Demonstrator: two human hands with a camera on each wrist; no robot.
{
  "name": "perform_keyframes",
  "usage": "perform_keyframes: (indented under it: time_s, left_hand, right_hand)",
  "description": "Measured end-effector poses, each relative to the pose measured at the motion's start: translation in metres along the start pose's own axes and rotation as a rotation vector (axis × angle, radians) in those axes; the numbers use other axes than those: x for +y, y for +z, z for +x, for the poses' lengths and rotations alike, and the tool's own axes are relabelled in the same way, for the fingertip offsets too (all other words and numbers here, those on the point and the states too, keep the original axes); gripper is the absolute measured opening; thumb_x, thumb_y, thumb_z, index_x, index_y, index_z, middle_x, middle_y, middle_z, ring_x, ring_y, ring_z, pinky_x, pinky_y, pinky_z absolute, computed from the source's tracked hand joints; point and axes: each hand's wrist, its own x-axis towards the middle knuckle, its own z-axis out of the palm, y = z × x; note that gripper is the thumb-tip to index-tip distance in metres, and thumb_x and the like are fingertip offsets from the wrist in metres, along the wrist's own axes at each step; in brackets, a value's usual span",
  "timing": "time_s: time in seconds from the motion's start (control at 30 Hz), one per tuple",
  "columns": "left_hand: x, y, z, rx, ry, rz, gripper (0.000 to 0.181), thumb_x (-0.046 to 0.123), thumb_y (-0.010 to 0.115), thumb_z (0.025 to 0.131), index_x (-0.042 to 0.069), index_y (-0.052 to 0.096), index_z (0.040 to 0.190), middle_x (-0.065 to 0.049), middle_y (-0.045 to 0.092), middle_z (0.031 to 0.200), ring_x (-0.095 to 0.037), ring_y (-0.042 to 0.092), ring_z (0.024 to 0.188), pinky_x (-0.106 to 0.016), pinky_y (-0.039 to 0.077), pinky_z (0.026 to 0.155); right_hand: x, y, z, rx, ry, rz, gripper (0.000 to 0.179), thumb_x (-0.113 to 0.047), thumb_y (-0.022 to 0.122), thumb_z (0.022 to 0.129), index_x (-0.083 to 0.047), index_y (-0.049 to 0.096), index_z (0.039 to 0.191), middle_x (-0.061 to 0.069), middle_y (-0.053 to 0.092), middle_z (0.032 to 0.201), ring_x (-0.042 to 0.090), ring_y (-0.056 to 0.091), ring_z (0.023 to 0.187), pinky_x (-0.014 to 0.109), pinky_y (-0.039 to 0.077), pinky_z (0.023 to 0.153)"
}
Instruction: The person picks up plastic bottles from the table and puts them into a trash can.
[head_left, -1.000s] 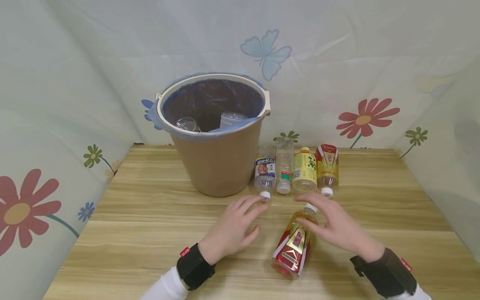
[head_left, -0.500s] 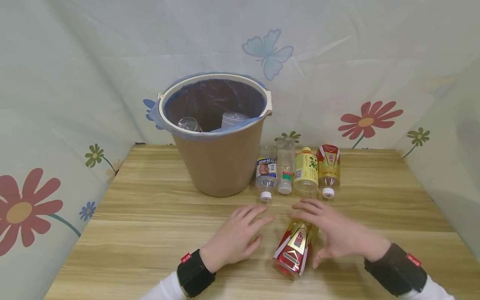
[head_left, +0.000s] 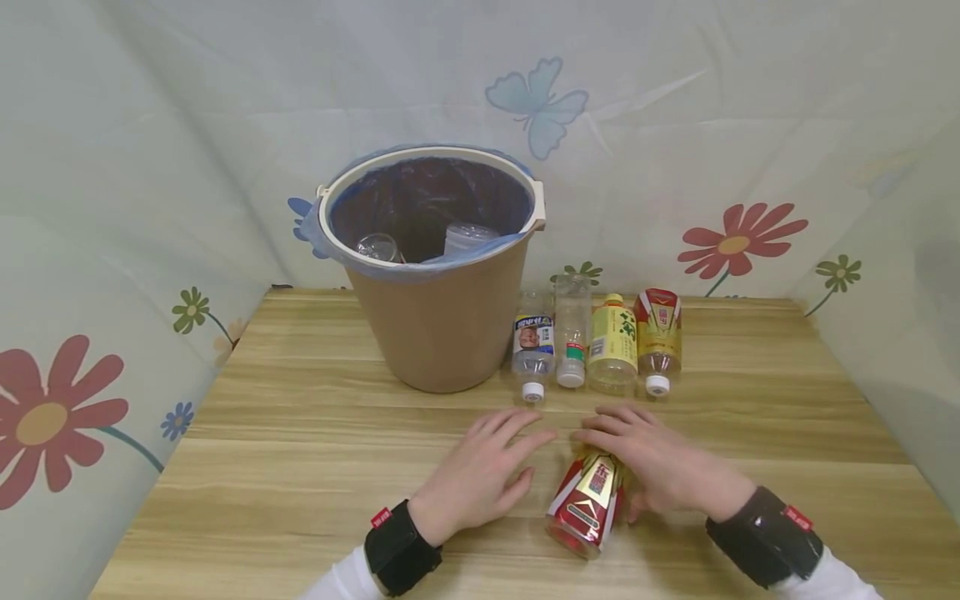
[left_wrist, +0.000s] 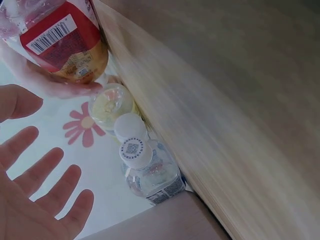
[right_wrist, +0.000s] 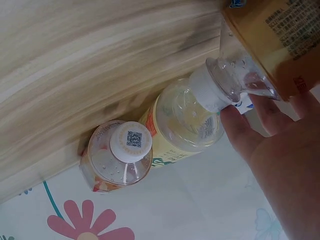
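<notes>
A plastic drink bottle with a red and gold label (head_left: 587, 507) lies on the wooden table, its base toward me. My right hand (head_left: 660, 460) holds it near the neck, fingers over the far end and thumb along its right side. The right wrist view shows fingertips (right_wrist: 235, 120) right by the white cap (right_wrist: 206, 87). To the bottle's left, my left hand (head_left: 480, 473) hovers with fingers spread and nothing in it. In the left wrist view, that bottle (left_wrist: 65, 45) is beyond the spread fingers (left_wrist: 52, 167).
A brown bin (head_left: 442, 333) with a blue liner stands at the back, with clear plastic items (head_left: 468, 239) inside. Right of it lie a blue-label bottle (head_left: 534, 337), a clear bottle (head_left: 573, 325), a yellow-label bottle (head_left: 613, 337) and another red-gold bottle (head_left: 660, 329). Patterned cloth walls surround the table.
My right hand has come over the bottle's neck, its thumb moving away from the label and then in along the right side. My left hand has shifted slightly right.
</notes>
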Motion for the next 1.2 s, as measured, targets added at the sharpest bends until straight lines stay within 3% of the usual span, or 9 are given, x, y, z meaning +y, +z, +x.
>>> perform_keyframes:
  time_s: [0.3, 0.57, 0.77, 0.97, 1.07, 1.2]
  left_hand:
    - [0.0, 0.002, 0.002, 0.017, -0.016, -0.017, 0.052, 0.025, 0.062, 0.086, 0.017, 0.048, 0.136, -0.008, 0.041, 0.144, -0.027, 0.041, 0.128, -0.047, 0.038, 0.103]
    - [-0.007, -0.014, 0.009, 0.074, -0.084, -0.095, 0.055, 0.021, 0.064, 0.084, 0.017, 0.047, 0.136, -0.008, 0.043, 0.142, -0.026, 0.041, 0.127, -0.048, 0.04, 0.1]
    - [-0.018, -0.035, 0.018, 0.232, -0.178, -0.239, 0.052, 0.019, 0.062, 0.087, 0.015, 0.048, 0.137, -0.007, 0.044, 0.141, -0.023, 0.041, 0.127, -0.047, 0.038, 0.102]
    - [-0.024, -0.05, 0.027, 0.415, -0.256, -0.446, 0.045, 0.017, 0.056, 0.092, 0.011, 0.048, 0.136, -0.006, 0.047, 0.138, -0.018, 0.042, 0.127, -0.039, 0.037, 0.105]
    - [-0.02, -0.059, 0.032, 0.486, -0.274, -0.559, 0.041, 0.012, 0.051, 0.095, 0.006, 0.047, 0.136, -0.011, 0.049, 0.136, -0.021, 0.045, 0.125, -0.042, 0.039, 0.103]
    - [-0.009, -0.077, 0.04, 0.56, -0.295, -0.72, 0.04, 0.002, 0.043, 0.097, -0.003, 0.041, 0.137, -0.019, 0.048, 0.135, -0.032, 0.049, 0.12, -0.048, 0.043, 0.097]
  right_hand:
    - [0.004, 0.011, -0.001, 0.001, 0.033, 0.001, 0.081, -0.014, 0.088, 0.052, -0.013, 0.055, 0.127, 0.007, 0.057, 0.121, 0.035, 0.049, 0.117, 0.062, 0.036, 0.096]
    - [0.004, 0.016, -0.003, 0.05, 0.048, 0.077, 0.077, -0.024, 0.087, 0.059, -0.015, 0.053, 0.127, 0.003, 0.055, 0.123, 0.026, 0.053, 0.112, 0.053, 0.045, 0.093]
    - [0.005, 0.013, 0.001, 0.248, -0.012, 0.169, 0.079, -0.031, 0.087, 0.061, -0.014, 0.049, 0.129, -0.002, 0.055, 0.121, 0.017, 0.055, 0.106, 0.042, 0.05, 0.087]
    - [0.003, 0.011, 0.01, 0.419, 0.002, 0.351, 0.079, -0.045, 0.08, 0.068, -0.019, 0.044, 0.133, -0.006, 0.055, 0.122, 0.013, 0.055, 0.105, 0.041, 0.051, 0.085]
    - [-0.001, 0.008, 0.017, 0.502, 0.036, 0.449, 0.078, -0.041, 0.082, 0.069, -0.018, 0.044, 0.134, -0.002, 0.057, 0.122, 0.016, 0.055, 0.105, 0.044, 0.05, 0.083]
    - [-0.011, 0.003, 0.029, 0.606, 0.109, 0.584, 0.076, -0.029, 0.084, 0.069, -0.018, 0.046, 0.134, -0.001, 0.058, 0.12, 0.016, 0.054, 0.105, 0.037, 0.049, 0.085]
